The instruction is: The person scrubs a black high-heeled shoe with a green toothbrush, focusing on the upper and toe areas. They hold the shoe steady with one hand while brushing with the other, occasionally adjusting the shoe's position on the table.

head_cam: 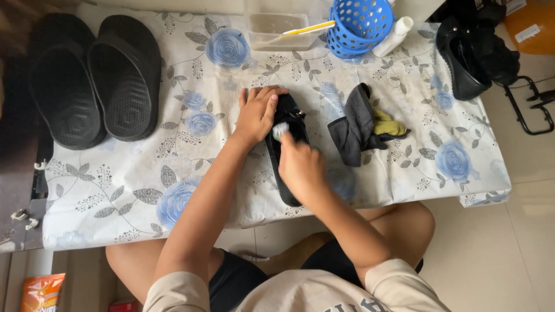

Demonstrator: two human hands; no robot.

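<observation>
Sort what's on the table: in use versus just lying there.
In use: black shoe, steadied by the left hand; small brush in the right hand.

Lying about: black sandals, dark cloth, blue basket, clear tub, white bottle.

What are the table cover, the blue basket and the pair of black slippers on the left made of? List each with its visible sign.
Table cover: probably plastic-coated sheet; smooth, faint sheen, printed blue roses.
Blue basket: moulded plastic, likely; rigid wall with evenly spaced holes.
Pair of black slippers: looks like rubber or foam; matte, with moulded tread pattern.
</observation>
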